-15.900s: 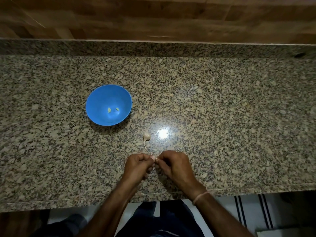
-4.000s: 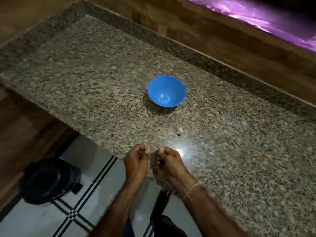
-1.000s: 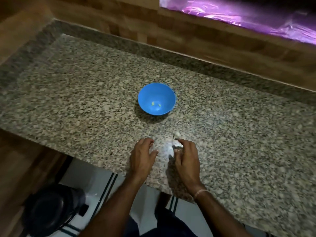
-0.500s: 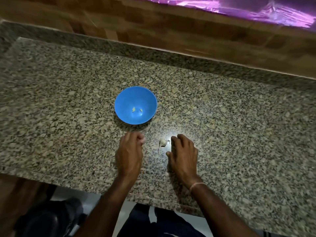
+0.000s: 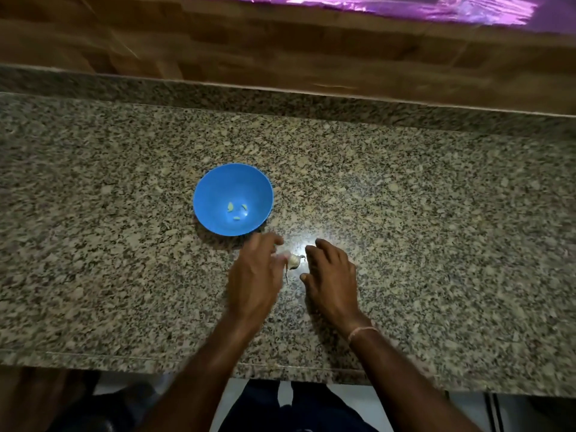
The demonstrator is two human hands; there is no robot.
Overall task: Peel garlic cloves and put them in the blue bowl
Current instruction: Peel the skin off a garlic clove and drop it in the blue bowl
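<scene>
Both hands down by the leftover garlic (image 5: 293, 260) on the surface (image 5: 436, 244): left hand (image 5: 255, 275) blurred, drawn back from the blue bowl (image 5: 215, 188) and touching or nearly touching the garlic, grip not readable; right hand (image 5: 330, 275) loosely spread, fingertips just beside it. Means one more clove delivered and the next peel about to start. Counts three peeled cloves (image 5: 230, 207) in the bowl against two a moment ago, one unpeeled garlic piece outside, one bowl, two hands.

Dim scene — white glare (image 5: 307, 242) on the granite counter (image 5: 436, 244), purple glow (image 5: 405, 7) at top, left hand (image 5: 254, 275) motion-blurred.
</scene>
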